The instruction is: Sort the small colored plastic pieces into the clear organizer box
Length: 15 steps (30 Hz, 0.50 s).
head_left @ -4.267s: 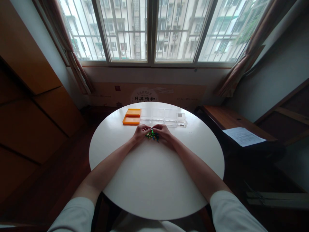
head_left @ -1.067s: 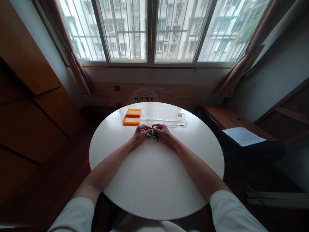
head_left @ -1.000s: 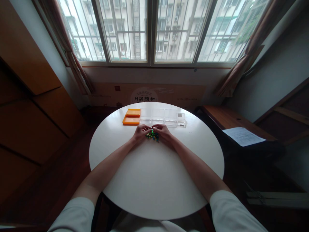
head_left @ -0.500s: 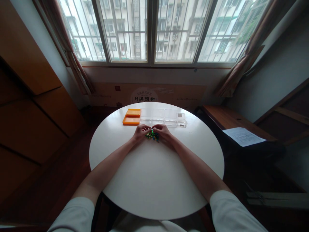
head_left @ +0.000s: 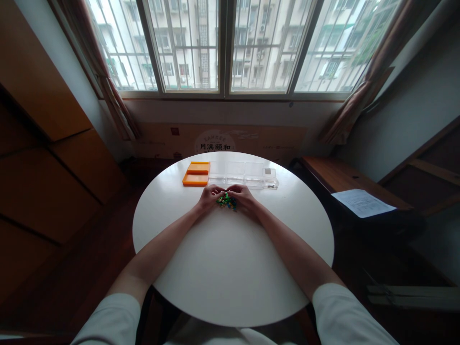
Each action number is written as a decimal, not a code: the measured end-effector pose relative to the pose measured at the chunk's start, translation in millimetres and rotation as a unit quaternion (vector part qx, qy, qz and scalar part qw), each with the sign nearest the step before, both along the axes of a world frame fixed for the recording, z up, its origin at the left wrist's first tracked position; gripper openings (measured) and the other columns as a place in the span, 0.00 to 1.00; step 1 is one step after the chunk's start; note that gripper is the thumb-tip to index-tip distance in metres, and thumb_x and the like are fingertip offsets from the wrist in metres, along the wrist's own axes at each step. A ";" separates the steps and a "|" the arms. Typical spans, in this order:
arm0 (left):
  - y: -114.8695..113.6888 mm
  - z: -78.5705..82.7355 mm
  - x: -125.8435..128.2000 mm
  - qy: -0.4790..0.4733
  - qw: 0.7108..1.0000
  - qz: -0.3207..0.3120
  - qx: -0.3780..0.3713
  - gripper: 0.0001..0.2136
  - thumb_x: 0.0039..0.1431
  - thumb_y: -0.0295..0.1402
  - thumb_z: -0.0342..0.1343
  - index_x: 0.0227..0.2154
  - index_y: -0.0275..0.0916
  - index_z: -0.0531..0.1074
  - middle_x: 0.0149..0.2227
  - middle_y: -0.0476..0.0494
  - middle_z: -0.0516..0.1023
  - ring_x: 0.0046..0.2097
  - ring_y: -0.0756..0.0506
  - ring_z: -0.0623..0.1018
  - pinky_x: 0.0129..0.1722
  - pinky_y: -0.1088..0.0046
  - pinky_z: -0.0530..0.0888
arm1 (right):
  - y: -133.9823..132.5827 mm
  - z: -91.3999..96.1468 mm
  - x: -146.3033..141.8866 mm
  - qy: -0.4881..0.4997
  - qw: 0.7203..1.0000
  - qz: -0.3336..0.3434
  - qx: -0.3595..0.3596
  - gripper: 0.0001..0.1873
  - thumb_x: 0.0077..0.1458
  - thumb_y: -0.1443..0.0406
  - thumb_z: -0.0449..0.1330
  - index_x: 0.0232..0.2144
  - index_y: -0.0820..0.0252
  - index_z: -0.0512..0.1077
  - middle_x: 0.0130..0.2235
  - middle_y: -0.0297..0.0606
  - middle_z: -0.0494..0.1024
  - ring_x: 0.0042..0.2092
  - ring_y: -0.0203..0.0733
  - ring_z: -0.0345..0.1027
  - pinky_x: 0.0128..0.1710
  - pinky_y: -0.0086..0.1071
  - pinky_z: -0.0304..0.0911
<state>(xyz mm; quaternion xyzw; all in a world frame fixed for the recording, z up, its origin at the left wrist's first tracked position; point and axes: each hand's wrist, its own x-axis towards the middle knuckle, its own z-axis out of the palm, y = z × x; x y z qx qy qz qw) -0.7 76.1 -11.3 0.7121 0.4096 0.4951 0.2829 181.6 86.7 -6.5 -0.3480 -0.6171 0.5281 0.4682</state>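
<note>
Left hand: I see my left hand (head_left: 209,197) resting on the desk (head_left: 230,268), just left of the heap, fingers curled in toward it; too small for me to tell whether it pinches anything
Right hand: my right hand (head_left: 243,196) sits just right of the heap, fingers bent, tips close to the other's; its grip I cannot tell either
Coloured pieces: small heap of green, blue and yellow coloured pieces (head_left: 226,201) on the desk between both hands
Orange tray: orange tray (head_left: 196,174) far left of the hands
Clear box: clear box (head_left: 244,174) of compartments just beyond the hands, beside the tray
Paper: white sheet (head_left: 361,202) on the wooden bench (head_left: 323,172), right
</note>
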 end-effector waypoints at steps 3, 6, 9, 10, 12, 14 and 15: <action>0.3 -0.4 0.1 -0.002 1.000 0.000 0.001 0.12 0.49 0.39 0.60 0.31 0.35 0.77 0.28 0.44 0.76 0.28 0.51 0.73 0.27 0.76 0.71 | -0.6 0.2 0.4 0.003 1.000 0.009 0.000 0.17 0.36 0.59 0.67 0.30 0.63 0.74 0.27 0.36 0.77 0.29 0.37 0.69 0.31 0.31 0.63; 0.3 -0.6 0.3 -0.005 1.000 -0.001 0.002 0.13 0.48 0.40 0.60 0.32 0.35 0.77 0.28 0.44 0.76 0.28 0.51 0.73 0.28 0.76 0.71 | -1.1 0.4 0.5 0.006 1.000 0.013 -0.001 0.18 0.37 0.60 0.67 0.32 0.63 0.74 0.26 0.36 0.77 0.28 0.37 0.69 0.31 0.31 0.63; -0.1 -0.3 0.4 -0.003 1.000 -0.001 0.002 0.13 0.48 0.40 0.60 0.31 0.35 0.77 0.28 0.44 0.76 0.28 0.51 0.73 0.27 0.76 0.71 | -1.0 0.0 0.1 0.008 1.000 0.011 -0.004 0.17 0.37 0.59 0.67 0.31 0.63 0.74 0.26 0.36 0.77 0.28 0.37 0.69 0.30 0.31 0.63; -0.3 -0.1 0.5 -0.002 1.000 0.000 0.001 0.13 0.48 0.40 0.60 0.31 0.35 0.77 0.28 0.44 0.76 0.28 0.51 0.73 0.27 0.76 0.71 | -0.9 -0.3 0.0 0.008 1.000 0.010 -0.006 0.17 0.36 0.59 0.67 0.30 0.63 0.74 0.26 0.36 0.77 0.28 0.38 0.69 0.30 0.31 0.63; -0.6 0.4 0.6 -0.001 1.000 0.002 0.000 0.13 0.48 0.40 0.60 0.31 0.34 0.77 0.28 0.44 0.76 0.28 0.51 0.73 0.27 0.76 0.71 | -0.6 -0.6 -0.1 0.005 1.000 0.008 -0.005 0.17 0.36 0.59 0.67 0.30 0.63 0.74 0.27 0.37 0.77 0.29 0.38 0.69 0.31 0.32 0.64; -0.8 0.8 0.7 0.000 1.000 0.002 -0.001 0.14 0.48 0.41 0.60 0.31 0.34 0.77 0.28 0.44 0.76 0.28 0.50 0.73 0.27 0.75 0.71 | -0.4 -0.7 0.0 0.001 1.000 0.005 -0.002 0.17 0.36 0.58 0.67 0.29 0.63 0.75 0.27 0.37 0.77 0.29 0.39 0.69 0.31 0.32 0.64; -0.9 0.9 0.7 0.000 1.000 0.003 0.000 0.14 0.49 0.41 0.60 0.31 0.34 0.77 0.28 0.44 0.76 0.28 0.50 0.73 0.27 0.75 0.71 | -0.2 -0.6 0.1 -0.002 1.000 0.004 0.001 0.17 0.36 0.58 0.67 0.29 0.63 0.75 0.27 0.37 0.77 0.30 0.39 0.69 0.32 0.32 0.64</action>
